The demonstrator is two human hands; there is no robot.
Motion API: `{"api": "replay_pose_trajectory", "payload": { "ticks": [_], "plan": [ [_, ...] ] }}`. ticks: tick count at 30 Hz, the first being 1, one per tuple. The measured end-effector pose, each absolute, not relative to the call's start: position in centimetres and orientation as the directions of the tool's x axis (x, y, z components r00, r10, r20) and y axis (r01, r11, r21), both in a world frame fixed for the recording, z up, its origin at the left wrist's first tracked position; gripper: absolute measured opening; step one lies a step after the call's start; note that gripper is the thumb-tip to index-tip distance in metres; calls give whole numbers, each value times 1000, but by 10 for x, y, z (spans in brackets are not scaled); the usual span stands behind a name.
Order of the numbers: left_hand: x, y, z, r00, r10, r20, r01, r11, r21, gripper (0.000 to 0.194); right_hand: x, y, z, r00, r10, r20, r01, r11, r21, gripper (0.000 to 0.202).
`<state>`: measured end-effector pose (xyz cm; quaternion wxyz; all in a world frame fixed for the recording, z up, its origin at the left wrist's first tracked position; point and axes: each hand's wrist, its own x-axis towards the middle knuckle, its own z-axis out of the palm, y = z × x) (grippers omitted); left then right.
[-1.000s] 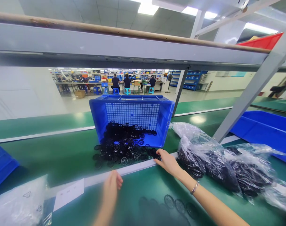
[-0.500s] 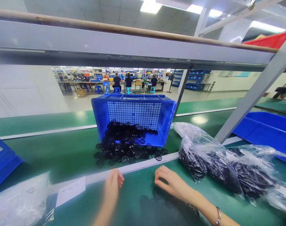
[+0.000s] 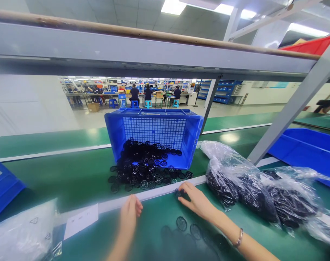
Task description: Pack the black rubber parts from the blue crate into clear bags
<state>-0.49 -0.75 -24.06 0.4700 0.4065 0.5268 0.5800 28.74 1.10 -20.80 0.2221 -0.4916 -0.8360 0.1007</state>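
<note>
In the head view, a blue crate [image 3: 195,143] lies on its side, and a pile of black spoked discs [image 3: 144,184] spills from its mouth. At the white strip in front of the pile, my right hand [image 3: 193,197] pinches one black disc [image 3: 178,193] between thumb and fingers. My left hand [image 3: 130,210] is to the left, held over the green surface with its fingers curled together; whatever may be inside is hidden. Between my forearms and nearer to me are several more discs [image 3: 181,223], partly blurred.
Clear plastic bags of black parts [image 3: 251,192] lie to the right, before another blue crate [image 3: 308,152]. On the left are a white plastic bag [image 3: 26,232], a paper slip [image 3: 81,220] and a blue bin [image 3: 4,185]. A slanted post [image 3: 287,105] and overhead beam [image 3: 154,50] frame the bench.
My right hand has moved slightly forward to the pile's front edge and taken hold of a black disc there. My left hand has hardly moved.
</note>
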Motion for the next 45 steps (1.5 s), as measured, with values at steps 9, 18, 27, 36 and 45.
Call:
{"api": "replay_pose_trajectory", "payload": {
  "ticks": [9, 18, 27, 36, 45],
  "plan": [
    [-7, -5, -248, -220, 975, -21, -100, -1, 995, 54, 287, 6, -201, -455, 851, 263, 765, 525, -374, 15],
    [-6, -7, -245, -218, 976, -21, -108, -3, 994, 52, 309, 97, -224, -267, 875, 404, 930, 343, -129, 13],
    [-7, -6, -247, -223, 975, -21, -107, -3, 994, 53, 302, 46, -203, -386, 847, 366, 885, 452, -112, 15],
    [-10, -3, -257, -201, 979, -17, -76, 1, 997, 53, 302, -25, -193, -561, 817, 134, 707, 556, -437, 16],
    [-8, -4, -249, -219, 975, -30, -98, 9, 995, 54, 341, 83, -223, -172, 888, 427, 947, 269, -177, 24]
  ]
}}
